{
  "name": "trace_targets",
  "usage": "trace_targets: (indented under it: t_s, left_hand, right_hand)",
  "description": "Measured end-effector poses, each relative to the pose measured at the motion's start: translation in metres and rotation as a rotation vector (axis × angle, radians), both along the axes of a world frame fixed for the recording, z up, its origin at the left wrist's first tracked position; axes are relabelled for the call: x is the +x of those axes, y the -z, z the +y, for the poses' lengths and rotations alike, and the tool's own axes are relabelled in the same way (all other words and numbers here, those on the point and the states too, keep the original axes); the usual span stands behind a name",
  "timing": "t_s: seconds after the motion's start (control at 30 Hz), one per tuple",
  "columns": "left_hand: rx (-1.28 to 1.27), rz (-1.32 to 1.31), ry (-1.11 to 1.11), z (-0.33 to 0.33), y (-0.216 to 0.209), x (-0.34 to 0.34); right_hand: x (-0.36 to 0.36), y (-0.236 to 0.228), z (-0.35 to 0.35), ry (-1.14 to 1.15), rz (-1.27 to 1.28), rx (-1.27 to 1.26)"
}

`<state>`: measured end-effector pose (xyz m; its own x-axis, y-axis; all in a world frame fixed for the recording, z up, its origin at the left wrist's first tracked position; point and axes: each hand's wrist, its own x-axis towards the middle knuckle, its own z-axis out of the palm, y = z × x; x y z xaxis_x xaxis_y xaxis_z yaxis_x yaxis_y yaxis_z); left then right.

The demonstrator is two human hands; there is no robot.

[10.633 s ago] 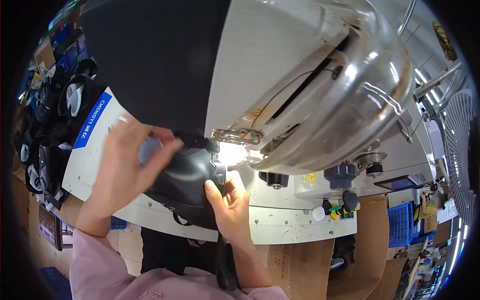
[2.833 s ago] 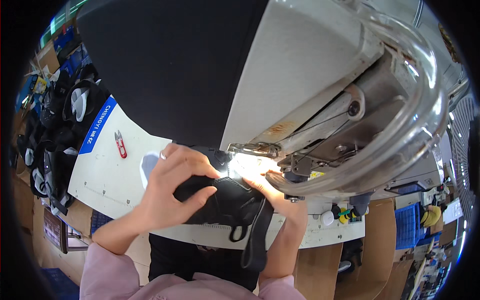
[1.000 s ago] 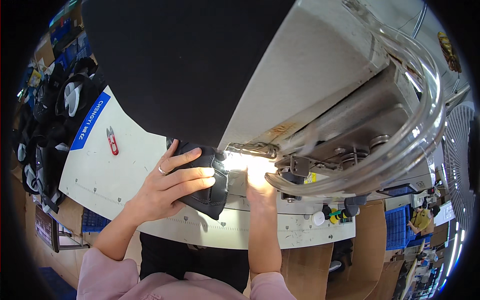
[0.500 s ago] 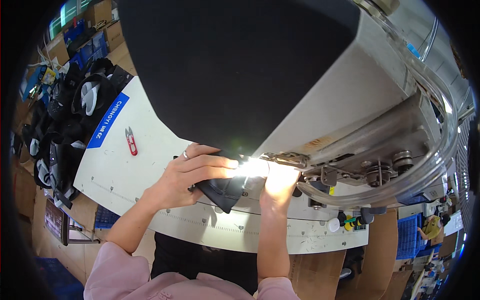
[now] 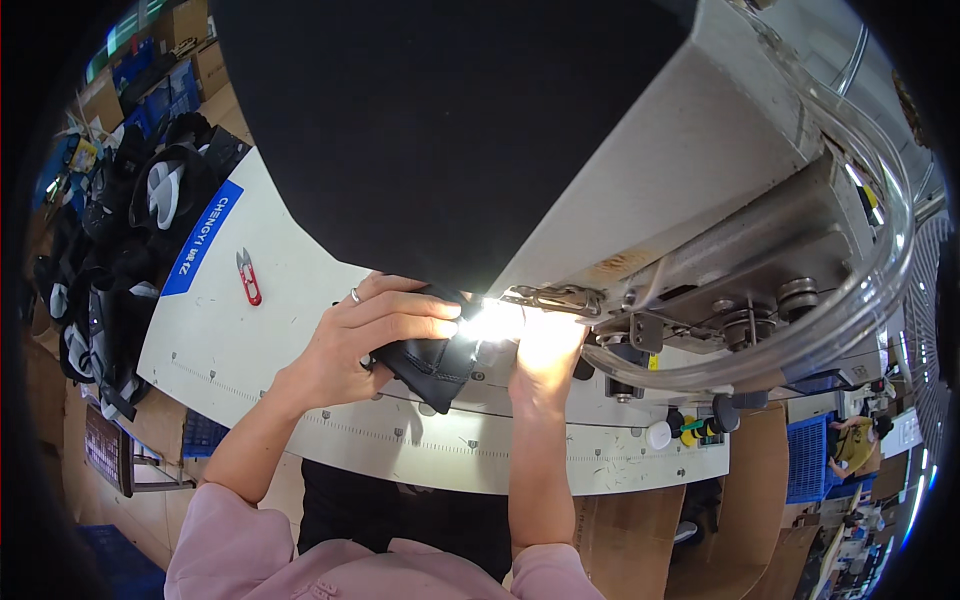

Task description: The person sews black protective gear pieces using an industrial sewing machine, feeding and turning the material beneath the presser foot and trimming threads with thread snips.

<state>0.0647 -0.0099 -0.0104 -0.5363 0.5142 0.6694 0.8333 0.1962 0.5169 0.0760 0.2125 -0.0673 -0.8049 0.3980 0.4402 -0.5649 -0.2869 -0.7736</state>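
Note:
A black leather-like piece with stitched seams (image 5: 437,378), perhaps a shoe part, lies under the head of a sewing machine (image 5: 640,190). My left hand (image 5: 365,335), a ring on one finger, is closed over the piece's left side, fingertips pointing toward the bright work light. To the right of the piece, my right hand (image 5: 545,365) reaches in close below the needle area. Strong glare and the machine hide its fingers, so its hold cannot be made out. The piece's far end is also hidden.
Red-handled thread snips (image 5: 248,278) lie on the white table (image 5: 300,300) at left. Past the table's left edge is a heap of black shoe-like items (image 5: 110,260). A clear hose (image 5: 890,270) curves around the machine. Small bottles (image 5: 690,430) stand at the right edge, above cardboard (image 5: 750,500).
The whole view has shifted slightly, so the scene sits a little higher and further left. Both hands keep nearly the same places by the black piece, which has barely moved.

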Motion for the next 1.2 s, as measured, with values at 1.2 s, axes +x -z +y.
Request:
trace_targets:
  t_s: [1.2]
  left_hand:
    - [-0.098,0.152,-0.276,0.025,-0.016,0.037]
  right_hand:
    - [0.039,-0.034,-0.007,0.163,-0.361,0.542]
